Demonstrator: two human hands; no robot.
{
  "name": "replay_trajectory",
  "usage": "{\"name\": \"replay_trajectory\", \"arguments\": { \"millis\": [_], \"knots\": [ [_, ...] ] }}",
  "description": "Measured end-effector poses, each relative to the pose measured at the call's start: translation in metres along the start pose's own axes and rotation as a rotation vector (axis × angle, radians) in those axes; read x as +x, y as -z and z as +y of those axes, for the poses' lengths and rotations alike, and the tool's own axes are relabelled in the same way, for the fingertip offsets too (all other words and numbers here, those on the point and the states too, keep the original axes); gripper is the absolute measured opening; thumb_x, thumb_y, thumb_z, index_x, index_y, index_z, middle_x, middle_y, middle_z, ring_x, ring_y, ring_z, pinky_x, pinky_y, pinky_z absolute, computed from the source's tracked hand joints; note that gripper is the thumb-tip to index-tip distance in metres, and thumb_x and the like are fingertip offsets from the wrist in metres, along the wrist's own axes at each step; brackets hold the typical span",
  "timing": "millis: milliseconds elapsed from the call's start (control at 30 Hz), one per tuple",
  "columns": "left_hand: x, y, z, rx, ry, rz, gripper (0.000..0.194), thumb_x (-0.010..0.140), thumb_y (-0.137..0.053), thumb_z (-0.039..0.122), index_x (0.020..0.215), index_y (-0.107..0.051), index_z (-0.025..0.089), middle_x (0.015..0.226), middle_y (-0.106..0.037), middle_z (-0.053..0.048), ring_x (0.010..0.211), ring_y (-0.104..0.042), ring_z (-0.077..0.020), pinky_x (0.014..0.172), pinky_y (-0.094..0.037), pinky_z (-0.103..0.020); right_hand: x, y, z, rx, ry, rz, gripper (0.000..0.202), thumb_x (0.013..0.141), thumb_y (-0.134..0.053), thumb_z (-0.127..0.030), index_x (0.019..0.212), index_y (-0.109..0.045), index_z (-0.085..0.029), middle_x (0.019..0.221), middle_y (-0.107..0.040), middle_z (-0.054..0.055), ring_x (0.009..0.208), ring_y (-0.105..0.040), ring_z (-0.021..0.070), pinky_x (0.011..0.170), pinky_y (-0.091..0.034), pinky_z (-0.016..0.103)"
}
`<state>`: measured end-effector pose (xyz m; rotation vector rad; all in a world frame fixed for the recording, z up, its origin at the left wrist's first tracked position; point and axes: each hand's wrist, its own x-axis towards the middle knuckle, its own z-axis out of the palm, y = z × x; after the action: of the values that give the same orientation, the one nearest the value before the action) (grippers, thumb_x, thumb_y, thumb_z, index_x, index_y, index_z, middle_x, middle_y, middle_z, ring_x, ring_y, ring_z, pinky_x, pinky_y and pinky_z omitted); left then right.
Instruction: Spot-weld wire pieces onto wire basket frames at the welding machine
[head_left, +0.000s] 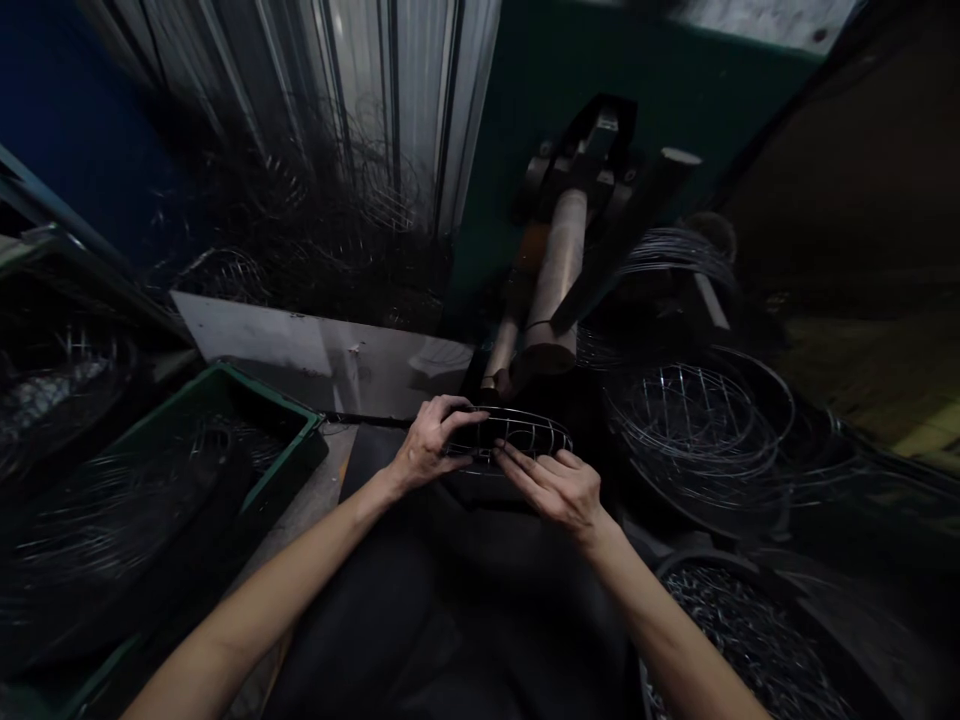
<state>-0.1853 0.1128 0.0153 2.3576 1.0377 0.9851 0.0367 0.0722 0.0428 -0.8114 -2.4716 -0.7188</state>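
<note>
L. hand (427,440) clamped on L. end of round wire piece (529,432), thumb and fingers either side of rim; piece held tilted btwn both hands, below metal cylinder (562,260). R. hand (559,488) at near edge, fingertips touching; whether it pinches can't be told, its underside being hidden. Wire's lower part hard to make out vs. dark apron (442,590). Farther out: R., stacked wire pieces (682,410), blurred, and tub (720,562) w/ small metal bits, cut off; L., green crate (300,425), partly in shadow.
</note>
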Motion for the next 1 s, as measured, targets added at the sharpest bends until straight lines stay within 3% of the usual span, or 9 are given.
{"name": "replay_trajectory", "arguments": {
  "millis": [200,533,667,900,1000],
  "knots": [
    [0.005,-0.001,-0.006,0.008,0.006,0.016,0.054,0.071,-0.069,0.026,0.122,-0.051,0.026,0.118,-0.05,-0.009,0.108,-0.049,-0.0245,0.091,-0.04,-0.04,0.003,-0.003,0.005,0.062,-0.037,-0.022,0.043,0.088,-0.047,-0.011,0.126,-0.053,-0.03,0.117,-0.063,-0.002,0.06,-0.055,0.006,0.053,-0.037,0.027],
    [0.014,-0.002,-0.012,0.035,-0.017,0.041,0.055,0.071,-0.069,0.023,0.123,-0.05,0.025,0.119,-0.05,-0.009,0.108,-0.049,-0.0238,0.091,-0.039,-0.039,0.006,-0.014,0.015,0.074,-0.042,0.052,0.037,0.088,-0.052,-0.014,0.12,-0.058,-0.03,0.112,-0.065,-0.002,0.056,-0.054,0.0056,0.052,-0.036,0.027],
    [0.02,-0.003,-0.016,0.044,-0.002,0.014,0.057,0.069,-0.07,0.024,0.123,-0.051,0.026,0.12,-0.049,-0.009,0.109,-0.048,-0.0255,0.092,-0.038,-0.042,0.003,-0.02,0.019,0.131,-0.064,0.033,0.039,0.087,-0.051,-0.011,0.122,-0.057,-0.029,0.115,-0.064,0.0,0.058,-0.055,0.0062,0.052,-0.036,0.027],
    [0.023,-0.008,-0.029,0.059,-0.029,0.033,0.055,0.072,-0.068,0.026,0.124,-0.05,0.025,0.121,-0.05,-0.009,0.111,-0.048,-0.0244,0.092,-0.039,-0.04,-0.008,-0.033,0.022,0.018,-0.06,-0.056,0.034,0.089,-0.046,-0.015,0.117,-0.061,-0.03,0.118,-0.062,-0.002,0.06,-0.056,0.0072,0.055,-0.037,0.027],
    [0.023,0.001,-0.035,0.064,-0.031,0.026,0.048,0.073,-0.067,0.03,0.119,-0.054,0.025,0.121,-0.052,-0.009,0.112,-0.049,-0.0252,0.093,-0.04,-0.041,-0.01,-0.047,0.016,0.059,-0.116,-0.101,0.031,0.09,-0.047,-0.019,0.114,-0.063,-0.031,0.113,-0.065,-0.002,0.063,-0.056,0.0085,0.056,-0.037,0.027]
  ]
}}
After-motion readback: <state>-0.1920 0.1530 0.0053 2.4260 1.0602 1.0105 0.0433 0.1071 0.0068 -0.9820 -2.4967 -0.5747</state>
